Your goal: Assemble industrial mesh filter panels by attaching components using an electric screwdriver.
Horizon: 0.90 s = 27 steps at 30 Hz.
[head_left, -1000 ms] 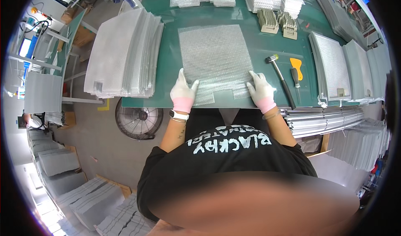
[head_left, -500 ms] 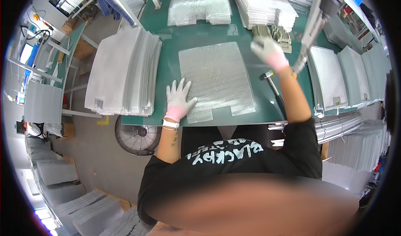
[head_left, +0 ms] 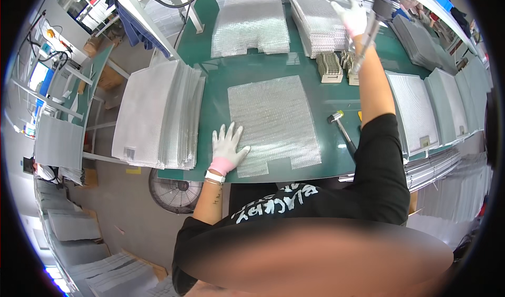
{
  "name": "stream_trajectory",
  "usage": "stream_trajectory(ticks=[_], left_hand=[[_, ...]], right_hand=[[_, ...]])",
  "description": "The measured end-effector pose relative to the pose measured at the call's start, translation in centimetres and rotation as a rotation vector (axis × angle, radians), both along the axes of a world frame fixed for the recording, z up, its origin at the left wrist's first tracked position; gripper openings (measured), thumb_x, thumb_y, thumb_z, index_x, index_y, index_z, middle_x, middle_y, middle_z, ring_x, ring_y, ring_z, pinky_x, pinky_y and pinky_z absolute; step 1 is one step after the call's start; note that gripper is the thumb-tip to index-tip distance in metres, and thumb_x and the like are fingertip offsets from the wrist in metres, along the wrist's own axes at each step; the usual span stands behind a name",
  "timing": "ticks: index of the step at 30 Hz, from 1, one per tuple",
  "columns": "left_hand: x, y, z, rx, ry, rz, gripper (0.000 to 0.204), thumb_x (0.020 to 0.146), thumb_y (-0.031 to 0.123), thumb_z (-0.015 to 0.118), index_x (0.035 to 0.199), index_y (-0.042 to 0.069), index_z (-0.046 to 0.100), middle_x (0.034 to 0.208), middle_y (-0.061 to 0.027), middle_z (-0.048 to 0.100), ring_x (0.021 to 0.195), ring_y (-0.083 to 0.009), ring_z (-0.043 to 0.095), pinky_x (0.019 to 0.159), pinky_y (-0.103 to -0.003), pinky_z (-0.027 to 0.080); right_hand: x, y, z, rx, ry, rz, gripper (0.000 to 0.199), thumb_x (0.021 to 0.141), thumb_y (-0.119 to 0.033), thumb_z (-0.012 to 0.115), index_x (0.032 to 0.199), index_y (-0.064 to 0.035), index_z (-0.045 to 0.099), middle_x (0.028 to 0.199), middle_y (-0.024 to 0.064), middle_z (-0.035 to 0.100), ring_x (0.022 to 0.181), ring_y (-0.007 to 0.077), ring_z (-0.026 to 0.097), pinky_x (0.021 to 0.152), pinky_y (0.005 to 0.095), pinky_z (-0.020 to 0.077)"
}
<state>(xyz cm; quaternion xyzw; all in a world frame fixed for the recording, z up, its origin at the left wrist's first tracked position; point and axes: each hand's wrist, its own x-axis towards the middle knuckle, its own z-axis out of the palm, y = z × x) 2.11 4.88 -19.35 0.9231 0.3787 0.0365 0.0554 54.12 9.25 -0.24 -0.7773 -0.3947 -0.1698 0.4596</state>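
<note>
A notched bubble-wrap sheet (head_left: 273,121) lies flat in the middle of the green table (head_left: 215,86). My left hand (head_left: 227,147), in a white glove with a pink cuff, rests palm down with fingers spread on the sheet's near left corner. My right hand (head_left: 352,16), also gloved, is stretched far out over the right edge of a stack of bubble-wrap sheets (head_left: 315,23) at the back. Its fingers look extended and hold nothing. A hanging power tool (head_left: 381,2) dangles beside that forearm.
A second bubble-wrap stack (head_left: 250,26) sits at the back centre. A pile of white foam sheets (head_left: 158,113) overhangs the table's left side. A mallet (head_left: 339,123), small slotted parts (head_left: 331,68) and grey panels (head_left: 415,113) lie right. A fan (head_left: 176,192) stands below.
My right hand left the sheet's near right corner and reached up and away to the back stack. My left hand stayed on the near left corner.
</note>
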Motion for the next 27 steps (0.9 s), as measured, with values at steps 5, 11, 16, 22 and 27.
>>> stream_trajectory(ticks=[5,11,16,22,27], left_hand=[[0.8,2.0,2.1,-0.194,-0.030,-0.007,0.067,0.085,0.056,0.063,0.139,0.018,0.055,0.153,-0.0151,0.037,0.143,-0.0415,0.027,0.120,-0.058,0.013],[4.1,-3.6,5.3,-0.548,-1.029,-0.112,0.078,0.083,0.040,0.077,0.144,0.002,0.046,0.153,-0.0177,0.037,0.141,-0.0312,0.034,0.119,-0.045,0.022],[5.1,-8.6,6.7,-0.849,-1.580,0.178,0.040,0.102,0.005,0.045,0.140,-0.007,0.042,0.130,-0.0204,0.059,0.117,-0.0243,0.062,0.099,-0.034,0.050],[2.1,-7.4,6.0,-0.759,-1.556,0.256,0.045,0.096,0.000,0.053,0.140,-0.004,0.045,0.124,-0.0142,0.060,0.099,-0.0203,0.064,0.089,-0.032,0.054],[1.9,-5.8,5.3,-0.104,-0.570,0.268,0.083,0.078,0.028,0.083,0.146,0.003,0.041,0.123,-0.0200,0.057,0.114,-0.0315,0.057,0.094,-0.038,0.050]], right_hand=[[-5.4,-8.0,-4.1,0.531,0.281,0.287,0.058,0.090,-0.018,0.070,0.141,-0.0007,0.046,0.142,0.0159,0.049,0.127,0.0272,0.051,0.106,0.0367,0.0432],[-23.3,-18.7,-12.0,0.376,-0.073,0.671,0.091,0.068,-0.028,0.083,0.143,-0.0011,0.039,0.144,0.0219,0.037,0.136,0.0364,0.038,0.113,0.0495,0.0338],[-29.4,-23.3,-10.5,-0.034,-0.214,0.572,0.088,0.060,-0.042,0.084,0.137,-0.0129,0.054,0.141,0.0279,0.039,0.133,0.0488,0.035,0.112,0.0567,0.0292],[-23.6,-24.7,-9.1,-0.259,0.310,0.461,0.076,0.081,-0.027,0.074,0.148,-0.0085,0.042,0.132,0.0252,0.057,0.116,0.0387,0.059,0.098,0.0421,0.0475],[-24.3,-24.3,-11.2,-0.452,0.226,0.394,0.081,0.080,-0.023,0.076,0.150,-0.0074,0.038,0.106,0.0236,0.067,0.092,0.0357,0.068,0.080,0.0409,0.0530]])
